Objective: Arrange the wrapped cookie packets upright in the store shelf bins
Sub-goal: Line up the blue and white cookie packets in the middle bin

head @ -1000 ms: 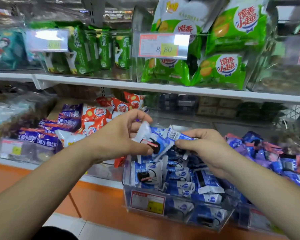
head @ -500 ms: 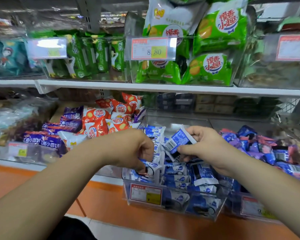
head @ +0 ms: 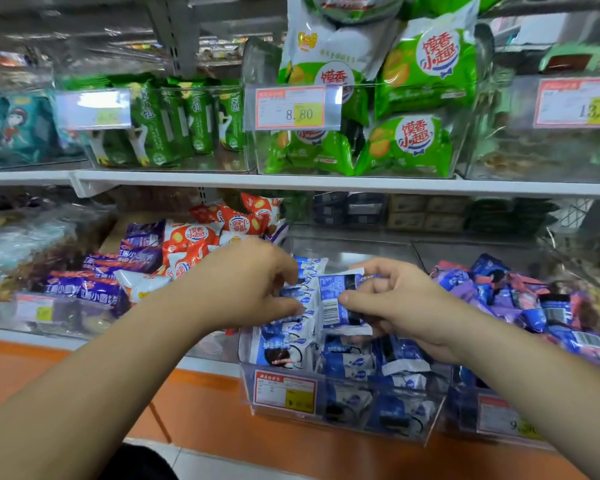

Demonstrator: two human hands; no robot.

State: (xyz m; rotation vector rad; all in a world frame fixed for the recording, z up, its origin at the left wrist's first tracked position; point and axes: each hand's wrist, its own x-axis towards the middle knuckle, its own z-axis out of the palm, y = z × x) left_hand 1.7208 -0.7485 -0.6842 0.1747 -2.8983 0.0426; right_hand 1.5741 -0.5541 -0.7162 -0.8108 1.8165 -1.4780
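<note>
Pinches one blue cookie packet point(head: 340, 299) between thumb and fingers of the right hand point(head: 399, 303), barcode side showing, just above the clear bin point(head: 347, 415).
Grips the upright row of packets point(head: 300, 301) at the bin's left side with the curled left hand point(head: 246, 285), just beside the pinched one. Reaches over loose packets point(head: 395, 365) lying jumbled in the bin's right part, with orange packets point(head: 194, 237) one bin to the left.

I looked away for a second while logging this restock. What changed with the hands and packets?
The left hand came down from above the clear bin, slotted in what it held, and now grips the upright row there. The right hand lowered its barcode packet beside that row, keeping its hold. The green bags above stayed put.
</note>
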